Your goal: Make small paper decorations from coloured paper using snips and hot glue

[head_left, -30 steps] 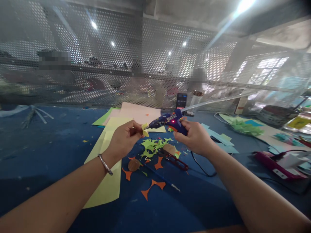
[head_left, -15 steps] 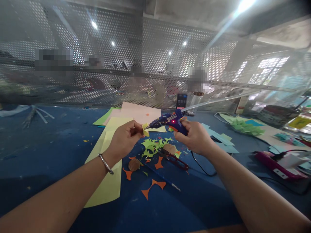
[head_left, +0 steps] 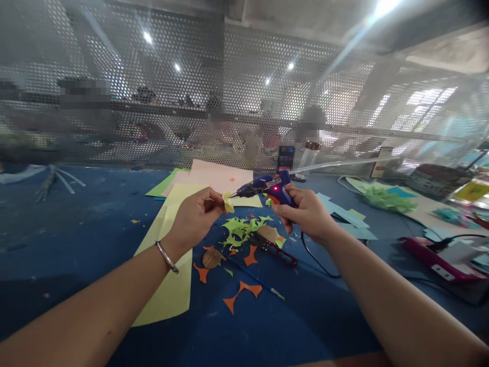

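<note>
My left hand (head_left: 200, 214) pinches a small curled piece of yellow paper (head_left: 228, 203) between thumb and fingers. My right hand (head_left: 305, 211) is wrapped round the handle of a blue glue gun (head_left: 267, 187), whose red light is lit. Its nozzle points left and meets the yellow paper, or nearly so. A long clear glue stick (head_left: 344, 163) sticks out of the gun's back. Below the hands lie green paper scraps (head_left: 240, 230), orange scraps (head_left: 250, 256), dark red-handled scissors (head_left: 284, 255) and a blue pen-like stick (head_left: 252, 275).
Yellow paper sheets (head_left: 168, 285) lie under my left forearm, with a pink sheet (head_left: 221, 176) behind. Two round brown discs rest among the scraps, one (head_left: 211, 259) nearer me. At right are blue paper pieces (head_left: 344, 216) and a magenta power strip (head_left: 439, 260). A perforated metal screen (head_left: 260, 66) stands behind.
The glue gun and my right hand have shifted very slightly to the right. The nozzle has drawn back a little on the yellow paper, which has turned slightly in my left fingers.
</note>
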`<state>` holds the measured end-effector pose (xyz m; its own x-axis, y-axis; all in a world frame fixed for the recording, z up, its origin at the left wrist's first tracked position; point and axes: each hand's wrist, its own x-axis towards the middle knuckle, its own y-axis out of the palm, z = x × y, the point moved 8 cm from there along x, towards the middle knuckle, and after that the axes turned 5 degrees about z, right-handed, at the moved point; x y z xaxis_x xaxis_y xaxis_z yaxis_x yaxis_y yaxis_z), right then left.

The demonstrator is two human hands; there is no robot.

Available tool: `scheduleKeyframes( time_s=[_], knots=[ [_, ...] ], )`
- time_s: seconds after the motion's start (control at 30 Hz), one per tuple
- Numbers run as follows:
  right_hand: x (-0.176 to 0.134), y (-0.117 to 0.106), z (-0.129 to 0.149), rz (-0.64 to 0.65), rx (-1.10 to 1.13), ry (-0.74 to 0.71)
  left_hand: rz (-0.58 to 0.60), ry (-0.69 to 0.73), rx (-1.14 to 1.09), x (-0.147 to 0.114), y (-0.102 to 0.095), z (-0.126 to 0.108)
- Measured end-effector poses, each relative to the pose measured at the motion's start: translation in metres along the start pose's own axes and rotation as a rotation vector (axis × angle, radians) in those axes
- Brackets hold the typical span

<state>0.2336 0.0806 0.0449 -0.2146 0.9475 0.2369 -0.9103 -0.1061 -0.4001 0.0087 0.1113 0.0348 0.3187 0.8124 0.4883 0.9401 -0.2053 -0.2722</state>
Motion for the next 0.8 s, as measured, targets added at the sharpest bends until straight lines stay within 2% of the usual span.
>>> scheduleKeyframes(
  time_s=[0.13,0.33,0.8],
  knots=[
    [-0.0015,0.0047,0.0015,0.046,0.022,-0.012,-0.019,0.013,0.01,0.0005,-0.0017,-0.0042],
    [-0.0029,0.0081,0.0045,0.076,-0.058,-0.026,-0.067,0.035,0.053,-0.0003,-0.0064,-0.0055],
    [-0.0022,0.0077,0.0021,0.086,-0.133,-0.054,-0.041,0.065,0.059,-0.0002,-0.0053,-0.0055]
  ],
)
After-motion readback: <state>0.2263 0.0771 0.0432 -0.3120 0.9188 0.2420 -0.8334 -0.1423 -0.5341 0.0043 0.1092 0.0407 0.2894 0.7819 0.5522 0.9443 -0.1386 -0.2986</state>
